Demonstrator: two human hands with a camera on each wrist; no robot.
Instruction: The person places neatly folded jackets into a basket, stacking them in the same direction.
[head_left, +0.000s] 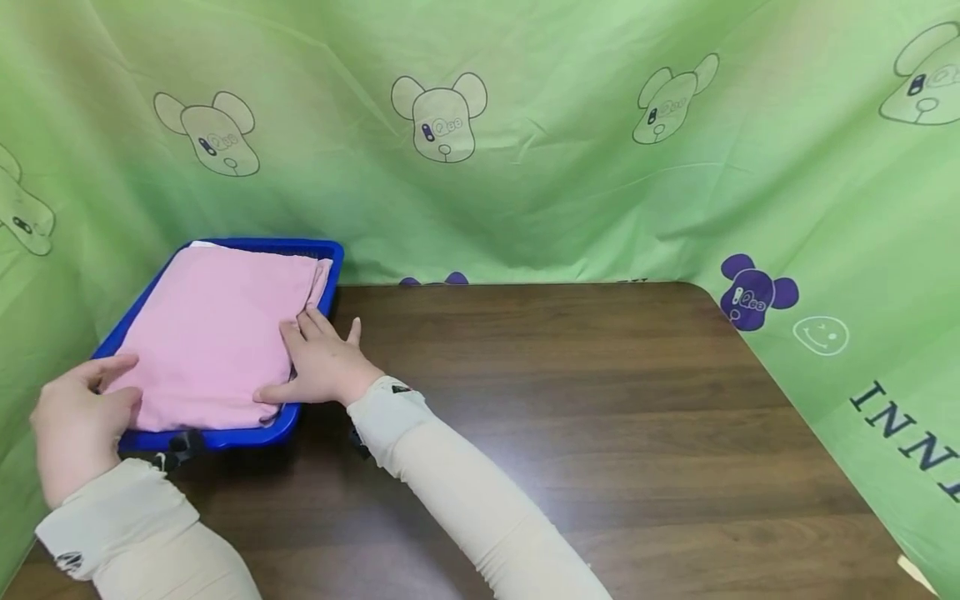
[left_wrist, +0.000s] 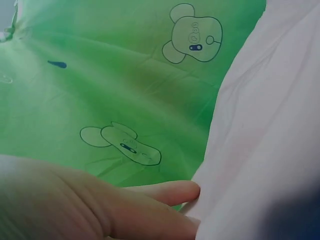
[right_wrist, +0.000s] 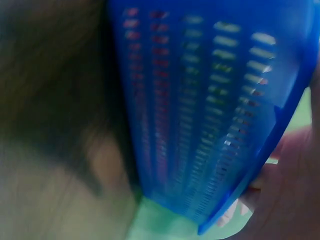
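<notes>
A folded pink cloth (head_left: 217,333) lies in a blue plastic basket (head_left: 258,437) at the left of the table. My left hand (head_left: 78,421) is at the cloth's near left corner, thumb and forefinger apart and touching it. In the left wrist view its fingers (left_wrist: 187,192) meet the cloth (left_wrist: 260,130), which looks pale there. My right hand (head_left: 326,358) lies over the basket's right rim with spread fingers, their tips against the cloth's right edge. The right wrist view shows the basket's slotted side wall (right_wrist: 200,115) with part of that hand (right_wrist: 285,185) beyond the rim; some fingertips are hidden.
The brown wooden table (head_left: 600,417) extends to the right of the basket. A green curtain (head_left: 525,192) with printed bear heads hangs behind it and along both sides. A small pale object (head_left: 917,575) shows at the table's near right edge.
</notes>
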